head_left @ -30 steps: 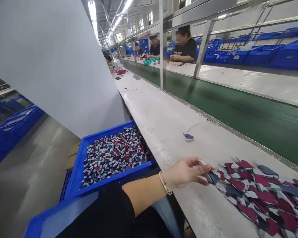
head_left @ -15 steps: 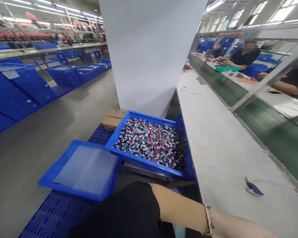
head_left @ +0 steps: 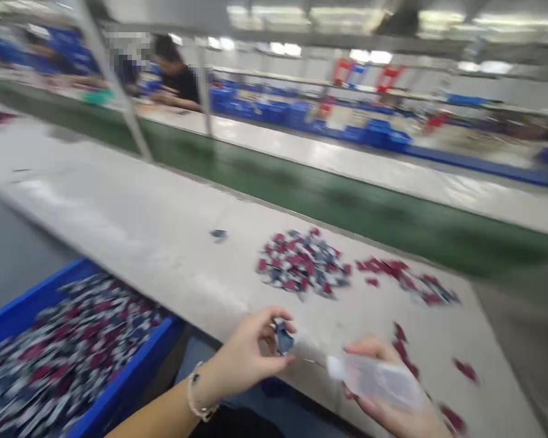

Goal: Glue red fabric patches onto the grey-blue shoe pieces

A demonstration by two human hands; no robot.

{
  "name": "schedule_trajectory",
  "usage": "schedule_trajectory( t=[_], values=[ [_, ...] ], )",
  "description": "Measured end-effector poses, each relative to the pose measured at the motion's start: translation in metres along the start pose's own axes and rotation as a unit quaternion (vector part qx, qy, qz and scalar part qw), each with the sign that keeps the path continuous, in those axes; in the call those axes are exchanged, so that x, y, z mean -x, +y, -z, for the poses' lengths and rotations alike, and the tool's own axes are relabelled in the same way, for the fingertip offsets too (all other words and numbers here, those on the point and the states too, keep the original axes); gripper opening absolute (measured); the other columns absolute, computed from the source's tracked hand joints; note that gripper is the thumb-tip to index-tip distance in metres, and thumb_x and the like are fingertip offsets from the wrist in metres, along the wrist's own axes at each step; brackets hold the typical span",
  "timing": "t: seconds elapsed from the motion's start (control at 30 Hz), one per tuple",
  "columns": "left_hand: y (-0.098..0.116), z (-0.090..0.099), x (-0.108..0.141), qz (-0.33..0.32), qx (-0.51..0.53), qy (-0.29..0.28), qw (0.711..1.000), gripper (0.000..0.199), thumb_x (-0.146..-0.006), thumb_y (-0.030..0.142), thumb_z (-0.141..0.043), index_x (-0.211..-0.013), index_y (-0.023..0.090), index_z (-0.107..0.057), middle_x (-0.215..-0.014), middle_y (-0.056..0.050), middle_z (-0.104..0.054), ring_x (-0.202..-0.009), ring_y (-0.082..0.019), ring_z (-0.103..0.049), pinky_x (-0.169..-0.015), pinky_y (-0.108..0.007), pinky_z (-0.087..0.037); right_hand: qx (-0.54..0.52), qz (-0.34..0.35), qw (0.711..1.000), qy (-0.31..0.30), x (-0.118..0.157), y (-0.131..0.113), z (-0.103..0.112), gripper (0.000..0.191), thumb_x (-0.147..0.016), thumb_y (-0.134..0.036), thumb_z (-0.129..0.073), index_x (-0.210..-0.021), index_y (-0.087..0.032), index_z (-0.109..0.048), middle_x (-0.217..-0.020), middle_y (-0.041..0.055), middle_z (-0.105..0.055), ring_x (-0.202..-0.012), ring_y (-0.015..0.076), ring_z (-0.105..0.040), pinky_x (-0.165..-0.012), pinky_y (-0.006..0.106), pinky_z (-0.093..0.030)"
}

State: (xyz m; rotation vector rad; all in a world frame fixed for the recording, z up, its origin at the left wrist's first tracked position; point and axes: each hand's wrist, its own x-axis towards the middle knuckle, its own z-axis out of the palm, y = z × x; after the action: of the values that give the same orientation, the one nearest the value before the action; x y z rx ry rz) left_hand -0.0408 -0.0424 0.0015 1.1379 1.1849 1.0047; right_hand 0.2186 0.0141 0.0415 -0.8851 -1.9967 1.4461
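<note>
Between the thumb and fingers of my left hand (head_left: 251, 350) is a small dark blue-grey and white fabric piece (head_left: 284, 338). My right hand (head_left: 379, 395) grips a translucent plastic bottle (head_left: 383, 380), its white cap end pointing left toward the fabric piece, with a gap between them. Beyond my hands, a pile of small maroon, blue-grey and white pieces (head_left: 304, 261) lies on the white worktable (head_left: 164, 225). A lone blue-grey piece (head_left: 218, 234) rests left of the pile. Motion blur hides finer detail.
A blue crate (head_left: 162, 350) full of similar pieces stands at the lower left, against the table edge. Maroon pieces (head_left: 383, 266) are scattered to the right. Behind the table runs a green conveyor belt (head_left: 301, 182); a person (head_left: 180, 76) sits across it. Metal posts (head_left: 114, 79) rise there.
My view has swung right from the crates and column to the worktable. Both hands now show, the left with a fabric piece, the right with a bottle; earlier only a forearm was visible.
</note>
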Motion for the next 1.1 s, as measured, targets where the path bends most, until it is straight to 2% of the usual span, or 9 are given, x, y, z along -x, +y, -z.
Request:
schedule_trajectory(
  t=[0.03,0.1,0.17,0.23,0.4,0.63,0.9,1.1],
  values=[
    [0.003,-0.003,-0.007,-0.015,-0.047,-0.018,0.999,0.039,-0.081,0.023,-0.071,-0.116,0.024,-0.055,-0.114,-0.005,-0.066,-0.075,-0.012,-0.059,-0.072,-0.025,-0.05,-0.062,-0.069,0.994,0.05,0.011,-0.001,-0.004,0.029,-0.089,-0.041,-0.065,-0.113,-0.029,-0.053,-0.079,0.0044,-0.065,-0.066,0.0235,-0.066,-0.056,0.034,-0.052],
    [0.005,-0.012,-0.023,-0.033,-0.122,-0.049,0.991,0.032,-0.085,0.025,-0.068,-0.115,0.026,-0.057,-0.114,-0.005,-0.065,-0.079,-0.015,-0.059,-0.076,-0.029,-0.049,-0.142,-0.134,0.973,0.126,0.017,-0.007,-0.012,0.035,-0.082,-0.044,-0.073,-0.102,-0.023,-0.054,-0.073,0.0004,-0.061,-0.06,0.0163,-0.058,-0.054,0.027,-0.045],
    [0.003,-0.022,-0.037,-0.041,-0.149,-0.071,0.985,0.029,-0.087,0.027,-0.066,-0.115,0.027,-0.058,-0.116,-0.005,-0.065,-0.083,-0.017,-0.061,-0.076,-0.03,-0.05,-0.143,-0.135,0.963,0.182,0.013,-0.015,-0.015,0.032,-0.077,-0.036,-0.076,-0.092,-0.02,-0.053,-0.072,-0.0016,-0.058,-0.059,0.0123,-0.052,-0.053,0.023,-0.041],
    [0.001,-0.03,-0.046,-0.041,-0.137,-0.081,0.986,0.028,-0.085,0.028,-0.068,-0.112,0.028,-0.059,-0.117,-0.004,-0.065,-0.087,-0.018,-0.062,-0.074,-0.03,-0.05,-0.099,-0.123,0.967,0.2,0.006,-0.022,-0.015,0.026,-0.074,-0.028,-0.074,-0.086,-0.02,-0.053,-0.07,-0.003,-0.056,-0.058,0.011,-0.048,-0.052,0.022,-0.038],
    [0.006,-0.04,-0.057,-0.017,-0.094,-0.092,0.991,0.033,-0.078,0.028,-0.077,-0.107,0.026,-0.061,-0.115,-0.005,-0.069,-0.087,-0.02,-0.064,-0.073,-0.031,-0.051,-0.007,-0.087,0.973,0.212,-0.003,-0.026,-0.01,0.021,-0.076,-0.023,-0.072,-0.084,-0.022,-0.052,-0.068,-0.0054,-0.055,-0.056,0.0108,-0.05,-0.051,0.022,-0.039],
    [0.013,-0.038,-0.058,0.027,-0.049,-0.088,0.995,0.036,-0.076,0.028,-0.08,-0.105,0.025,-0.059,-0.113,-0.004,-0.072,-0.093,-0.022,-0.066,-0.075,-0.031,-0.052,0.053,-0.087,0.975,0.199,-0.013,-0.024,-0.006,0.025,-0.076,-0.022,-0.074,-0.09,-0.025,-0.054,-0.072,-0.0059,-0.063,-0.056,0.0119,-0.059,-0.05,0.023,-0.046],
    [0.017,-0.035,-0.062,-0.009,-0.064,-0.094,0.993,0.035,-0.076,0.026,-0.081,-0.106,0.025,-0.061,-0.108,-0.004,-0.072,-0.096,-0.022,-0.068,-0.075,-0.029,-0.052,0.078,-0.055,0.977,0.189,-0.02,-0.025,-0.003,0.025,-0.077,-0.021,-0.073,-0.093,-0.025,-0.055,-0.075,-0.006,-0.063,-0.058,0.0111,-0.062,-0.054,0.024,-0.05],
    [0.014,-0.035,-0.062,-0.025,-0.085,-0.098,0.991,0.038,-0.076,0.021,-0.081,-0.107,0.029,-0.061,-0.11,-0.001,-0.071,-0.097,-0.018,-0.066,-0.073,-0.026,-0.052,0.089,-0.051,0.976,0.194,-0.02,-0.027,-0.005,0.023,-0.078,-0.022,-0.073,-0.084,-0.023,-0.051,-0.073,-0.0033,-0.066,-0.054,0.0124,-0.062,-0.05,0.026,-0.051]
  ],
)
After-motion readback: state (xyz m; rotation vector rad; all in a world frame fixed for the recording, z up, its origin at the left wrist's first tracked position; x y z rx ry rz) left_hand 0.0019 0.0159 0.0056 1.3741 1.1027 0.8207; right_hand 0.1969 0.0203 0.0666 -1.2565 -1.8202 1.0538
